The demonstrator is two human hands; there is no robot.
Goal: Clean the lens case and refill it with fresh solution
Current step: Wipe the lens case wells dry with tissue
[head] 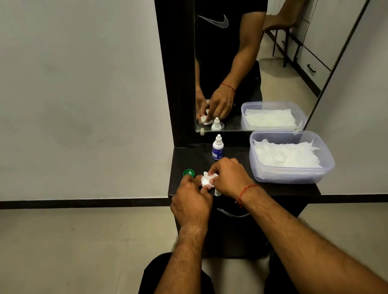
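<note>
both hands are together over the front edge of the dark shelf (pixel 236 156), meeting on a crumpled white tissue wad (pixel 205 180). the right hand (pixel 231 177), with a red thread at its wrist, comes in from 4 o'clock and pinches the wad from above with curled fingers. the left hand (pixel 191 203) comes in from 7 o'clock, and its fingers curl in against the wad's lower edge. it seems to grip what sits under the tissue, which i judge to be the lens case. the case itself is almost wholly hidden between the two hands. a white sliver shows just below the right hand, but i cannot tell whether it is case or tissue, and so cannot tell how the case's long axis lies.

a round green plastic cap (pixel 188 172) lies off the case at 10 o'clock from the wad, just beyond the left knuckles, so the left hand is the nearer one to it. the small white dropper bottle with a blue label (pixel 218 148) stands upright at 1 o'clock, beyond the right hand and closer to it. the clear plastic tub of white tissues (pixel 294 178) sits at 3 o'clock, apart from the hands.

this looks like the wiping step. the refill would mean reaching forward to 1 o'clock for the bottle, most easily with the right hand.
</note>
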